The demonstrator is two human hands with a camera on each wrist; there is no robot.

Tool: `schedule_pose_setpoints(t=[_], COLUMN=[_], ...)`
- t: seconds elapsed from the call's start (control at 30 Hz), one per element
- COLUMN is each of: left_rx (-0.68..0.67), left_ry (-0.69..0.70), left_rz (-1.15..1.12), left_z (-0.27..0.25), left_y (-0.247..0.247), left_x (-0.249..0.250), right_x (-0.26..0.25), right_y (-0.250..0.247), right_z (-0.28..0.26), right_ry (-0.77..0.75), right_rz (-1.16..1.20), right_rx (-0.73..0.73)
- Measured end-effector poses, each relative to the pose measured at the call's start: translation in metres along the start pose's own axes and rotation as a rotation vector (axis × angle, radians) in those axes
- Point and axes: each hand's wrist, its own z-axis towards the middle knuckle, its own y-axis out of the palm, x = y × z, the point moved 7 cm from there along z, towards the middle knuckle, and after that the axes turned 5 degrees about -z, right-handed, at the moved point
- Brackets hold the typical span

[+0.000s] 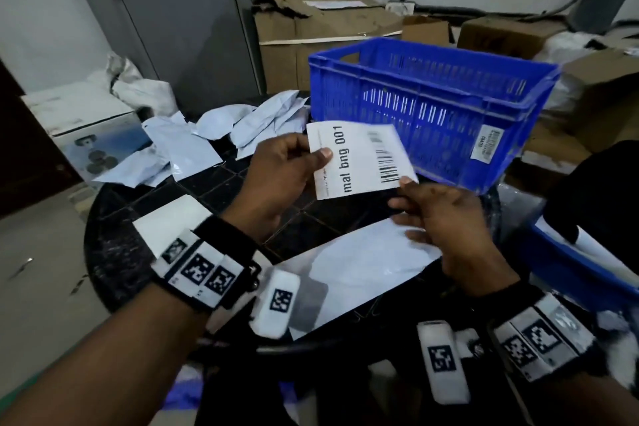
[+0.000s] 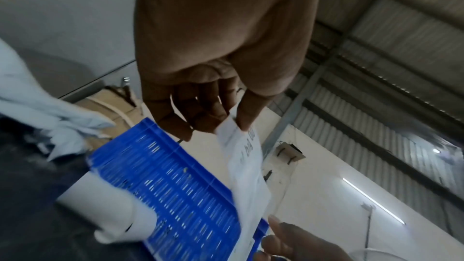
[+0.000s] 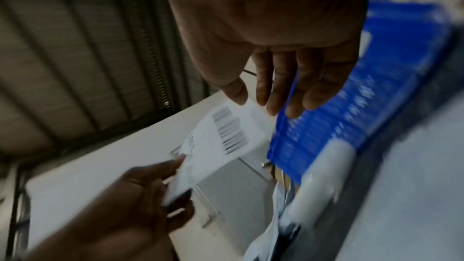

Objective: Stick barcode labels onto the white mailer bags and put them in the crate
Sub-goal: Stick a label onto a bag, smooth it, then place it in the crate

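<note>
A white barcode label (image 1: pixel 359 159) printed "mal bng 001" is held in the air in front of the blue crate (image 1: pixel 432 107). My left hand (image 1: pixel 316 157) pinches its left edge, thumb on top; the left wrist view shows the same pinch (image 2: pixel 233 120). My right hand (image 1: pixel 408 190) is at the label's near right corner with the thumb tip touching it. In the right wrist view that hand's fingers (image 3: pixel 266 86) are straight and apart from the thumb. One white mailer bag (image 1: pixel 359 266) lies flat on the table under both hands.
A loose pile of white mailer bags (image 1: pixel 221 128) lies at the back left of the round black table (image 1: pixel 114 252). A white sheet (image 1: pixel 169 218) lies near my left wrist. A second blue crate (image 1: pixel 570 266) stands low at the right, with cardboard boxes (image 1: pixel 311 34) behind.
</note>
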Motion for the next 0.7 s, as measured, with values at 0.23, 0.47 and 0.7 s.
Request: schedule_pose_setpoints(t=[0.23, 0.47, 0.7], left_rx=[-0.402, -0.467, -0.380], left_ry=[0.172, 0.136, 0.128], left_rz=[0.249, 0.277, 0.551], left_z=[-0.013, -0.010, 0.006], left_y=[0.026, 0.035, 0.025], left_x=[0.059, 0.058, 0.029], right_x=[-0.072, -0.067, -0.010], right_y=[-0.041, -0.014, -0.011], right_z=[-0.014, -0.031, -0.029], right_ry=[-0.573, -0.471, -0.136], right_rz=[-0.349, -0.131, -0.159], right_rx=[0.234, -0.170, -0.350])
